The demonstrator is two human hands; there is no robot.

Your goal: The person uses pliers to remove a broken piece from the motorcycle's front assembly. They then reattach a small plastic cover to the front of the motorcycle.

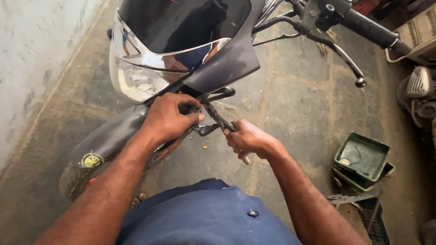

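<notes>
1. Left hand (170, 117) is closed around a part under the headlight (136, 82)
2. Right hand (246, 138) grips a dark tool (217, 116), its tip reaching up toward the left hand
3. The cowl (225, 62) above both hands is mounted; whether the fastener is loose I cannot tell
4. A green tray (361, 157) sits on the floor right of the right hand

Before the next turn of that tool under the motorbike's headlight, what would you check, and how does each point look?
1. Right hand closed on the tool: ok.
2. Left hand steadying the parts under the headlight: ok.
3. Tool tip seated on the fastener: cannot tell, the left hand hides it.
4. Front mudguard clear of both hands: ok.
5. Green tray on the floor within reach: cannot tell.
</notes>
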